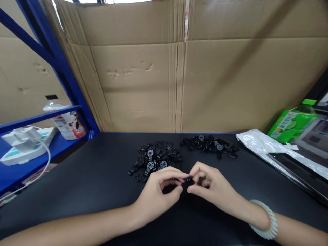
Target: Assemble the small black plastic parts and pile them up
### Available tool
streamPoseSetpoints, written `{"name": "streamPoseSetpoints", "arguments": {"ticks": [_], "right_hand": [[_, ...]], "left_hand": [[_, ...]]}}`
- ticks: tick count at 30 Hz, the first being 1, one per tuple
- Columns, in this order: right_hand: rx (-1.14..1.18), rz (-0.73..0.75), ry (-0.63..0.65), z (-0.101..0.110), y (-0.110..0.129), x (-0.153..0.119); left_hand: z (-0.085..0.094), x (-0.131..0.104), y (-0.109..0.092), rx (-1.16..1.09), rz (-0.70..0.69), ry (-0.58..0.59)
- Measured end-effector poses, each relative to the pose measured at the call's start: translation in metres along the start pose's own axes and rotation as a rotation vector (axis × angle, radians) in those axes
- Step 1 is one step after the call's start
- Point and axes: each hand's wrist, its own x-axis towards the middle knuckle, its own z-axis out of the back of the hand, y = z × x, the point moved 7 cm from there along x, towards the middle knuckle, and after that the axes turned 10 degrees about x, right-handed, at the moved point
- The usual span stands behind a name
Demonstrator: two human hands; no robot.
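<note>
A small black plastic part [189, 180] is pinched between my two hands above the dark table, at the lower middle of the view. My left hand [161, 191] grips its left side with thumb and fingertips. From the other side, the thumb and fingers of my right hand [211, 182] close on it. Fingertips cover much of the part, so its full shape is hidden. Just behind my left hand lies a pile of black plastic pieces with round perforated heads and short tabs [156, 157]. Farther back on the right is a heap of black round discs [208, 144].
Cardboard sheets [138, 85] stand behind the black tabletop [102, 177]. On the left, a blue shelf [58, 147] bears a bottle [68, 123] and a white power strip [28, 145] with a cable. At right are a silvery bag [261, 141], a dark-framed panel [294, 164] and a green-labelled bottle [292, 123].
</note>
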Motion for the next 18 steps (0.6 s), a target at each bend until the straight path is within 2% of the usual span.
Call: {"name": "streamPoseSetpoints", "arguments": {"ticks": [3,10,18], "right_hand": [[0.017,0.001,-0.005,0.001,-0.003,0.001],[0.188,-0.022,0.063,-0.004,-0.003,0.008],[0.271,-0.075,0.046,-0.003,-0.006,0.010]], "left_hand": [[-0.005,0.001,0.000,-0.012,-0.007,0.031],[0.002,0.007,0.017,-0.099,0.154,-0.029],[0.006,0.009,0.014,-0.035,0.170,-0.038]]}}
